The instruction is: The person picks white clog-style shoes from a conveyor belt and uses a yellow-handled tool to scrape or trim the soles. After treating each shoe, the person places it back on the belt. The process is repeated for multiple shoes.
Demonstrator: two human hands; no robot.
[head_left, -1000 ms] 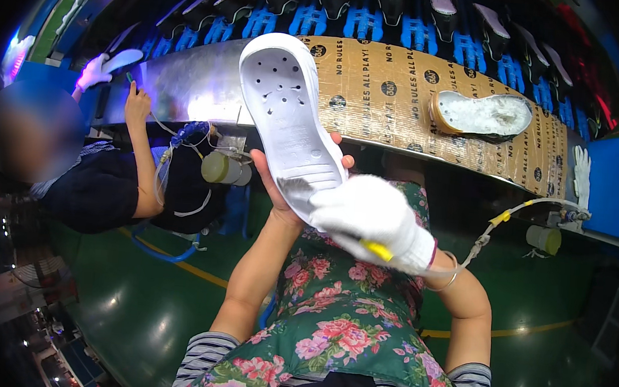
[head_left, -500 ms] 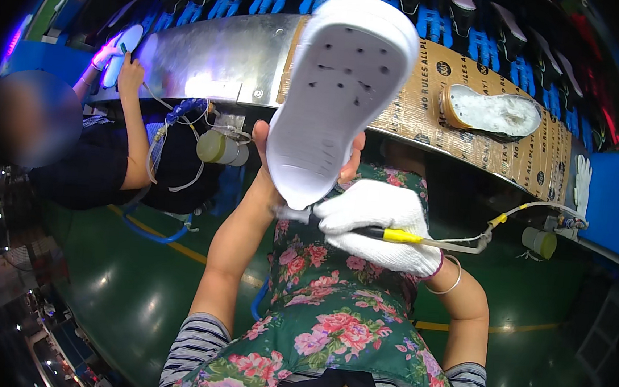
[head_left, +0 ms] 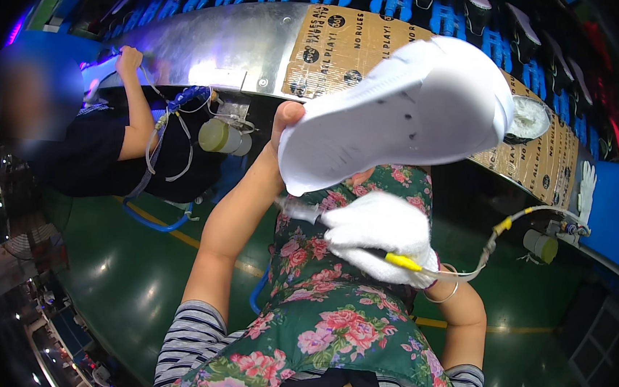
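My bare left hand (head_left: 284,126) grips a white moulded shoe sole (head_left: 343,138) by its narrow end. The sole is tilted, its hollow side with small holes turned toward me and its broad end raised to the right. My right hand (head_left: 382,236), in a white knitted glove, is closed around a thin brush (head_left: 301,209) with a yellow sleeve and a clear hose. The brush tip is just below the sole's narrow end, apart from it and slightly blurred.
Printed cardboard (head_left: 357,52) covers part of the curved metal bench (head_left: 226,56). A sole-shaped piece with a whitish inside (head_left: 530,118) lies there, partly hidden. Blue clamps (head_left: 390,2) line the back. A co-worker's hand (head_left: 129,59) is at left; a spare glove (head_left: 586,190) hangs at right.
The sole has turned from nearly upright to slanting, its broad end swinging right and down. My right hand has dropped slightly, and the brush has come away from the sole's narrow end.
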